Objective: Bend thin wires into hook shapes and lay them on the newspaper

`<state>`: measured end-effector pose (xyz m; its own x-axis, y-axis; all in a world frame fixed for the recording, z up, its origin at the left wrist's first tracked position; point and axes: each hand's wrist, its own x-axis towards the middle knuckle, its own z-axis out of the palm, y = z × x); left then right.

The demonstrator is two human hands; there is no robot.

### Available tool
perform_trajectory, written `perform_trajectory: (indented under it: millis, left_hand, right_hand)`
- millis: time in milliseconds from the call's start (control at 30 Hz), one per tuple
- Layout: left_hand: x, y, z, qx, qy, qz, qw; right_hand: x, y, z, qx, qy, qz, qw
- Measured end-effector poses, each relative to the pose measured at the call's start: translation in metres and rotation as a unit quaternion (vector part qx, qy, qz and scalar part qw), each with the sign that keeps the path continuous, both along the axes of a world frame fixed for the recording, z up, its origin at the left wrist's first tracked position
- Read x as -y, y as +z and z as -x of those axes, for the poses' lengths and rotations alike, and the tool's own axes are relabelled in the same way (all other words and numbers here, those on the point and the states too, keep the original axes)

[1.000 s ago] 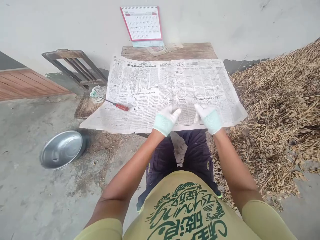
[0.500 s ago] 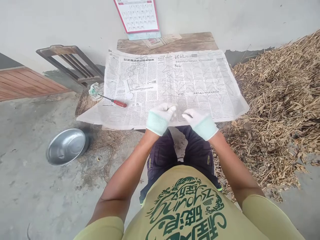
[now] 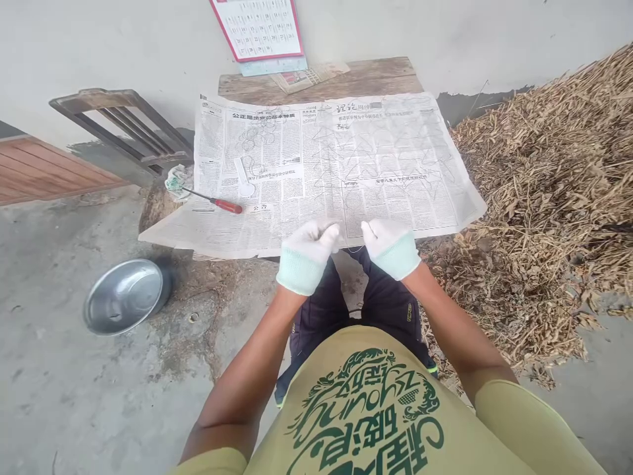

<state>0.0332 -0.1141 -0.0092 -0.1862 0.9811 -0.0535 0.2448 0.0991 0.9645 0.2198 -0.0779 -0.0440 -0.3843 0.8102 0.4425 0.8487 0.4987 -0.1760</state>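
Both my hands wear white gloves with pale green cuffs. My left hand (image 3: 309,247) and my right hand (image 3: 388,243) hover close together over the near edge of a spread newspaper (image 3: 321,165) that covers a low wooden table (image 3: 321,79). Each hand is curled with its fingertips pinched. A faint thin line seems to run between the two pinches; I cannot make out what it is. My dark trousers show just below the hands.
A red-handled screwdriver (image 3: 220,203) lies at the newspaper's left edge, beside a crumpled cloth (image 3: 175,179). A metal bowl (image 3: 123,305) sits on the concrete floor at the left. A heap of dry straw (image 3: 544,191) fills the right. A calendar (image 3: 257,30) leans on the wall; a wooden rack (image 3: 119,125) stands left of the table.
Both hands have drawn back toward me, from over the newspaper to its near edge, and come a little closer together. The view has shifted slightly.
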Motion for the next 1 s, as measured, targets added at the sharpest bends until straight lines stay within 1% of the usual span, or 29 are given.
perform_trajectory:
  millis: [67, 133, 200, 267, 367, 500, 533, 600, 667, 700, 733, 833, 867, 933, 1000]
  left_hand:
    - [-0.001, 0.000, 0.001, 0.037, -0.023, 0.010, 0.999]
    - [-0.002, -0.002, 0.002, 0.054, -0.055, 0.043, 0.996]
    - [-0.001, -0.007, 0.003, 0.072, -0.095, 0.078, 0.990]
    - [0.001, -0.014, 0.003, 0.104, -0.129, 0.089, 0.982]
    - [0.006, -0.027, 0.002, 0.169, -0.178, 0.087, 0.966]
    - [0.015, -0.039, -0.001, 0.238, -0.263, 0.080, 0.932]
    - [0.018, -0.041, -0.002, 0.245, -0.273, 0.073, 0.927]
    - [0.023, -0.043, -0.004, 0.242, -0.275, 0.059, 0.929]
    - [0.027, -0.044, -0.004, 0.227, -0.270, 0.047, 0.934]
    - [0.029, -0.044, -0.004, 0.221, -0.268, 0.043, 0.937]
    - [0.030, -0.045, -0.004, 0.218, -0.265, 0.039, 0.938]
    - [0.032, -0.046, -0.001, 0.225, -0.245, 0.031, 0.943]
    - [0.032, -0.047, 0.000, 0.232, -0.239, 0.030, 0.942]
    - [0.031, -0.048, 0.001, 0.254, -0.229, 0.027, 0.939]
    - [0.030, -0.050, 0.002, 0.272, -0.222, 0.019, 0.936]
  right_hand:
    - [0.001, 0.001, -0.001, -0.005, 0.019, -0.023, 1.000]
    - [0.003, 0.002, -0.003, -0.004, 0.032, -0.032, 0.999]
    - [0.004, 0.002, -0.004, -0.001, 0.040, -0.025, 0.999]
    - [0.005, 0.002, -0.005, 0.000, 0.044, -0.005, 0.999]
    - [0.007, 0.002, -0.003, -0.020, 0.013, 0.036, 0.999]
    - [0.010, 0.004, 0.005, -0.058, -0.040, 0.095, 0.993]
    - [0.011, 0.005, 0.007, -0.071, -0.046, 0.107, 0.991]
    - [0.012, 0.006, 0.010, -0.112, -0.056, 0.134, 0.983]
    - [0.013, 0.010, 0.012, -0.171, -0.062, 0.174, 0.968]
    - [0.013, 0.012, 0.013, -0.206, -0.063, 0.201, 0.956]
    - [0.013, 0.015, 0.013, -0.243, -0.064, 0.233, 0.939]
    - [0.013, 0.023, 0.012, -0.344, -0.052, 0.342, 0.873]
    - [0.013, 0.025, 0.011, -0.366, -0.042, 0.368, 0.854]
    - [0.013, 0.027, 0.008, -0.392, -0.019, 0.391, 0.832]
    - [0.015, 0.026, 0.004, -0.419, 0.001, 0.389, 0.820]
